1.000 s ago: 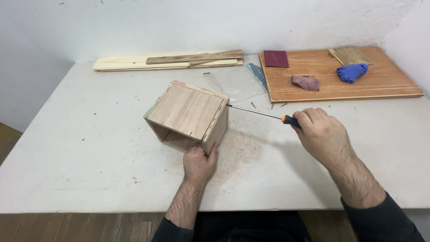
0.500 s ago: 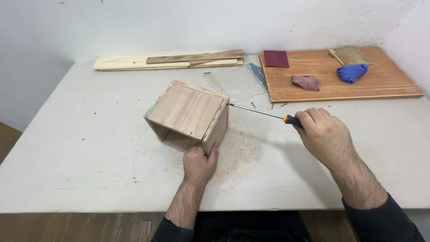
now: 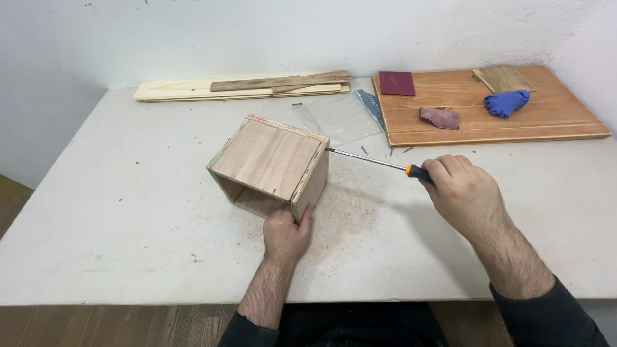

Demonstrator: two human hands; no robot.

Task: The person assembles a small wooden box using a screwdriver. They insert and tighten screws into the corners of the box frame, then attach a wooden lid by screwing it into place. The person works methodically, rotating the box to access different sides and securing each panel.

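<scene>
Plywood box (image 3: 273, 164), steel-shafted screwdriver (image 3: 379, 164), gripped

Your box (image 3: 270, 160) is bare matt plywood, layered edges showing. Your screwdriver (image 3: 379, 162) has a shiny metal shaft and an orange-black plastic grip. Bench (image 3: 116, 212): matt white, scuffed, dusted with sawdust. Board (image 3: 514, 122): smooth varnished wood.

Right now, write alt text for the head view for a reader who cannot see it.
A person's left hand steadies an open wooden box on a white table, while the right hand presses a screwdriver against the box's upper right edge. Behind lie wooden strips and a wooden board with sandpaper pieces and a blue glove.
</scene>
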